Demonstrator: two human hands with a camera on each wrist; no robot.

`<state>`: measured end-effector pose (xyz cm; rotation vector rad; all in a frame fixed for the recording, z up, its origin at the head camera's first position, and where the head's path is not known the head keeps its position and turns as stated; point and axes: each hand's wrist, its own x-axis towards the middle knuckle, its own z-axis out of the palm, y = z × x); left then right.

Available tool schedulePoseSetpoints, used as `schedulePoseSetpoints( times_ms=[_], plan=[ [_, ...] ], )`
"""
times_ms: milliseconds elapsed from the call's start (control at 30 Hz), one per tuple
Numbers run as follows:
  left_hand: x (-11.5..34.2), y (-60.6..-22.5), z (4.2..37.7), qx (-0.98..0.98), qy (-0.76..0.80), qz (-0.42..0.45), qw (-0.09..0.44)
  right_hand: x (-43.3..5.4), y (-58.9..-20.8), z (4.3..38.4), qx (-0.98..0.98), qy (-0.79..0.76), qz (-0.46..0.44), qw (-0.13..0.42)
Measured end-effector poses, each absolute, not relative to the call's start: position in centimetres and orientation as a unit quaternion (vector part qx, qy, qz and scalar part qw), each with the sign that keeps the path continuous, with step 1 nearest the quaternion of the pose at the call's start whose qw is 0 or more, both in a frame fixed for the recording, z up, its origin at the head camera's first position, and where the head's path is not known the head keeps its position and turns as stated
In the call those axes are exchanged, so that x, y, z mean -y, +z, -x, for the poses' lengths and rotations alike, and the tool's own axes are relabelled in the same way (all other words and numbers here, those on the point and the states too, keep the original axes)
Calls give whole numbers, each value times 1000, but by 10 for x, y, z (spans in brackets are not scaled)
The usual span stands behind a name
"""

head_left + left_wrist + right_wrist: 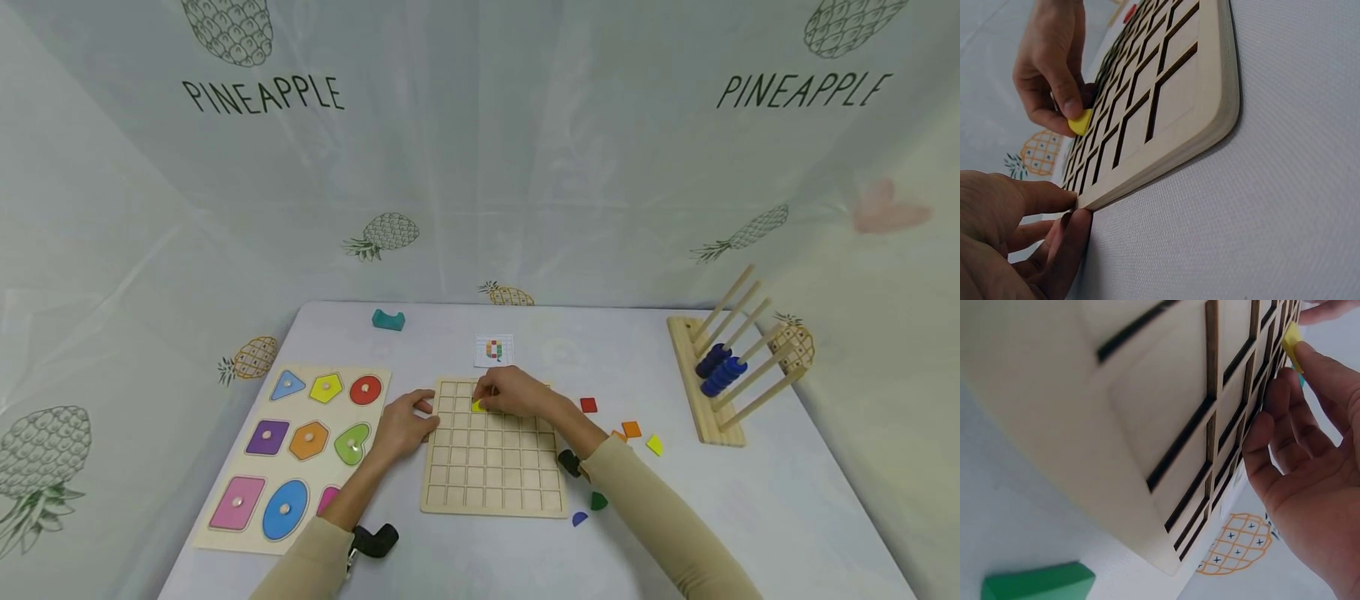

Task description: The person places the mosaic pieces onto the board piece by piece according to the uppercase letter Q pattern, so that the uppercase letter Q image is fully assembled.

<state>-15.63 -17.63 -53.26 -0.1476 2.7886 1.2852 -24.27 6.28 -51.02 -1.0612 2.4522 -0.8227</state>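
Note:
A square wooden grid board lies flat in the middle of the table. My right hand pinches a small yellow piece between thumb and fingers, at the board's far-left cells. The piece touches or nearly touches the grid; I cannot tell which. At the left edge of the board, my left hand holds the rim between thumb and finger. Behind the board lies a small card with a coloured picture on a grid.
Left stands a shape puzzle with knobbed pieces. Right of the board lie red, orange, yellow, green and purple pieces. A pegged wooden stand with blue beads is far right; a teal block sits behind.

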Motion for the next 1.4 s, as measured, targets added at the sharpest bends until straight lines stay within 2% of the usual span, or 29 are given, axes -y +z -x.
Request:
schedulePoseSetpoints(
  times_ms=[300,667,1400],
  plan=[
    [176,-533,156,-906,419,52,35,-61,-511,242,-871,-261,389,146],
    [176,-532,156,-906,420,45,28,-60,-511,240,-877,-276,361,154],
    [178,-534,156,-904,423,54,36,-58,-514,240,-878,-262,373,144]
  ],
)
